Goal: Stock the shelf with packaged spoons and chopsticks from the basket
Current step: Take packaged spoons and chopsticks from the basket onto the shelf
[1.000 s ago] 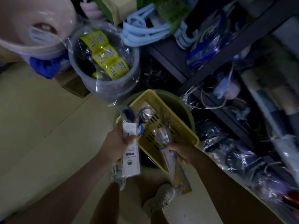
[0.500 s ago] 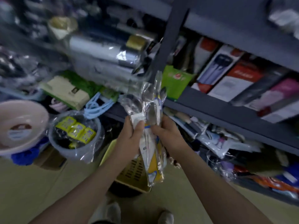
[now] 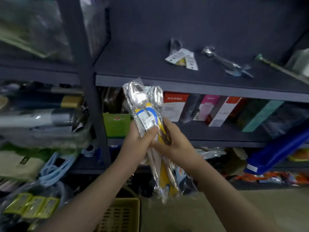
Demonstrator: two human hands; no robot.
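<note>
Dark shelf ahead has bare board toward its front left corner. My left hand and right hand both clench the packaged spoons upright just below its front edge; basket sits below.

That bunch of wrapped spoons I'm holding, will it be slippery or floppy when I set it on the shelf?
The spoon packs are in glossy clear film, so they probably slide against each other. Both the left hand and right hand grip them, suggesting a loose bundle. The metal spoons look stiff, but the film ends below likely flop.
</note>
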